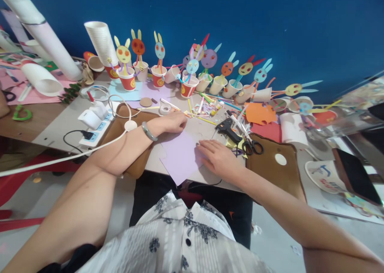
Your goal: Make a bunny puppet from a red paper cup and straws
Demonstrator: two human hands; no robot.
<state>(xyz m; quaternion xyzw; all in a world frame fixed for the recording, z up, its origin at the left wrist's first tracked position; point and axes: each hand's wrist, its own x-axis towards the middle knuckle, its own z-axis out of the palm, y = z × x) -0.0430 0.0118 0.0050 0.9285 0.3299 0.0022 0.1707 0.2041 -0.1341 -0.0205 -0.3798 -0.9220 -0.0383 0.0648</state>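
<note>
A sheet of light purple paper (179, 157) lies in front of me, one corner sticking out past the table's near edge. My left hand (174, 122) rests at the sheet's far edge with its fingers curled in; whatever may be inside them is hidden. On the sheet's right side lies my right hand (220, 157), palm down and fingers stretched out, gripping nothing. Just beyond that hand are a black glue gun (228, 129) and black-handled scissors (253, 147). Paper scraps and markers (207, 105) are scattered past both hands.
Paper cups with rabbit-faced figures, one a red cup (127, 81), line the blue wall. A power strip (100, 129) with plugs and a white cable (63, 161) lies left, the cable passing over my left forearm. Brown pads (270, 165) flank the work area. A phone (358, 175) lies far right.
</note>
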